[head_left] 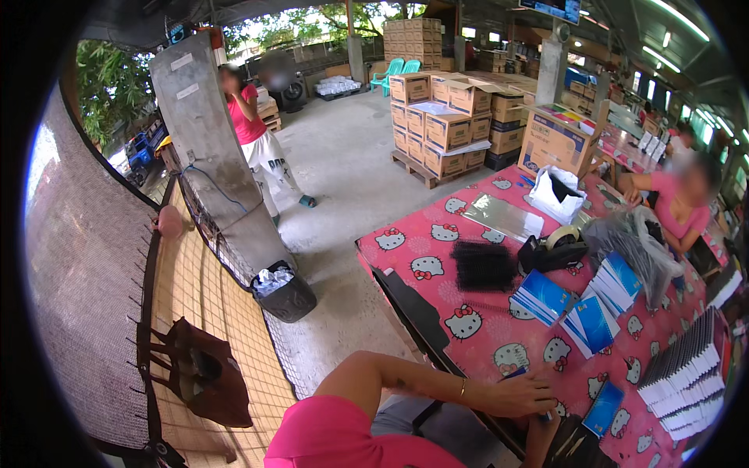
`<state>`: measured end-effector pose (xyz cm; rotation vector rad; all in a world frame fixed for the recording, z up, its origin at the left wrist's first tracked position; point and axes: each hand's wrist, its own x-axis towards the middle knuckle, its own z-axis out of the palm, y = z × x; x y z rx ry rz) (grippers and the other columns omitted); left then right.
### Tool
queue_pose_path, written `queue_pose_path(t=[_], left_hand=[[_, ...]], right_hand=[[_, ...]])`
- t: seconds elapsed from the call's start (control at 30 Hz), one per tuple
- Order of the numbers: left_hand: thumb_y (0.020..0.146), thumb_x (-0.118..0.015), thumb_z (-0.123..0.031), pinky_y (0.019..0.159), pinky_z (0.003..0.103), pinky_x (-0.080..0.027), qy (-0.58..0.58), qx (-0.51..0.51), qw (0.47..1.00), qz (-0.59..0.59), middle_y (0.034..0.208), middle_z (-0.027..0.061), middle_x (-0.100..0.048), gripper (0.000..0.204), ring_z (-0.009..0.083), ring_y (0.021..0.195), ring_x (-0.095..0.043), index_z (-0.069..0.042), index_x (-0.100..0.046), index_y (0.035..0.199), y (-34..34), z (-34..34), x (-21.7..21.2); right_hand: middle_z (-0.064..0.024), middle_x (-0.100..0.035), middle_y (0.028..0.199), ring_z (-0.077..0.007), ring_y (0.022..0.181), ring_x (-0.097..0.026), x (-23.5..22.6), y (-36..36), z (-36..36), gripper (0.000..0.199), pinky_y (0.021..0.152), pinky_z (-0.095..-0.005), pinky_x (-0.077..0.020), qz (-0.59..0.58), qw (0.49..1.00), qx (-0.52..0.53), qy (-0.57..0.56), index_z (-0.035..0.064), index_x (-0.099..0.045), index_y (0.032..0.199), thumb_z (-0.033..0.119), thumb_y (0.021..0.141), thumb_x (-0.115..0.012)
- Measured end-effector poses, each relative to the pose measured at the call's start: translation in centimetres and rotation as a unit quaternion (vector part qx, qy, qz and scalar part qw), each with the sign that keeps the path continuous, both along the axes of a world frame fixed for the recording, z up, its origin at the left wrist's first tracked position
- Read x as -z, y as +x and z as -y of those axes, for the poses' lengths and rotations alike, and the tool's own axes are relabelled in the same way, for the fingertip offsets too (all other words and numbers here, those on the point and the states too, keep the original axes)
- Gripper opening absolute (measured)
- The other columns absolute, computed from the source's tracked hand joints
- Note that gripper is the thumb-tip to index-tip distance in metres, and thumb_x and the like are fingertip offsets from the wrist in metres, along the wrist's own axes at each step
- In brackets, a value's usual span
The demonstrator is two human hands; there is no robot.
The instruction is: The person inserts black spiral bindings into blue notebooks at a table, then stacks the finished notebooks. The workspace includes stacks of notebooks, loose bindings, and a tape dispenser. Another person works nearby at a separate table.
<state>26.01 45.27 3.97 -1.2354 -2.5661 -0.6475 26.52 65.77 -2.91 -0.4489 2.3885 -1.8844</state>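
Over the near edge of the table, my left hand (528, 392) is closed, its fingers curled downward. A dark blue edge shows beside it, but the thing under the fingers is mostly hidden. Just below is my right hand (541, 427), largely covered by the left, so its fingers cannot be made out. Close by on the right lies a blue-covered notebook (604, 409). Farther in are fanned blue notebooks (544, 296), with more notebooks (589, 323) beside them. A bundle of black spiral binding coils (482, 266) rests left of a black tape dispenser (552, 251).
A tall stack of spiral-bound notebooks (685, 378) stands at the table's right. Clear plastic (503, 218), a white bag (557, 195) and a grey plastic bag (633, 243) lie farther back. A co-worker (683, 204) sits across; another person (251, 132) stands beyond a concrete pillar (199, 117).
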Motion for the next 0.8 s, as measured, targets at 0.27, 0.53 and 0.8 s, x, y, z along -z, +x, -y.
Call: queue_pose_path(t=[0.27,0.53,0.8], left_hand=[[0.082,-0.066,-0.025,0.11,0.06,-0.028,0.022,0.004,0.998,-0.064,0.118,0.0067,-0.057,0.04,0.0285,0.117,-0.055,-0.011,-0.059,0.119,-0.7,0.6,-0.9],[0.088,-0.069,-0.023,0.107,0.053,-0.032,0.047,-0.053,0.996,-0.062,0.102,0.0015,-0.064,0.026,0.0211,0.099,-0.062,-0.017,-0.065,0.113,-1.5,0.9,-2.2],[0.088,-0.07,-0.023,0.108,0.054,-0.03,0.073,-0.041,0.994,-0.067,0.099,0.0016,-0.064,0.024,0.0217,0.096,-0.062,-0.015,-0.065,0.11,-1.3,0.0,-1.9]], right_hand=[[-0.0106,-0.067,0.093,-0.0161,0.087,-0.062,-3.5,2.2,0.7,0.028,0.079,-0.029,-0.0493,-0.004,0.995,0.099,0.007,-0.0023,-0.068,0.112,0.001,0.084,-0.07],[-0.0057,-0.067,0.103,-0.0093,0.09,-0.061,-3.6,2.1,1.5,0.03,0.078,-0.0243,-0.0498,0.02,0.992,0.102,-0.065,-0.0021,-0.067,0.119,-0.004,0.09,-0.066],[-0.0031,-0.061,0.086,-0.0064,0.073,-0.051,-4.3,2.4,1.6,0.033,0.063,-0.0227,-0.0438,0.006,0.992,0.113,-0.06,0.0016,-0.068,0.119,-0.004,0.087,-0.067]])
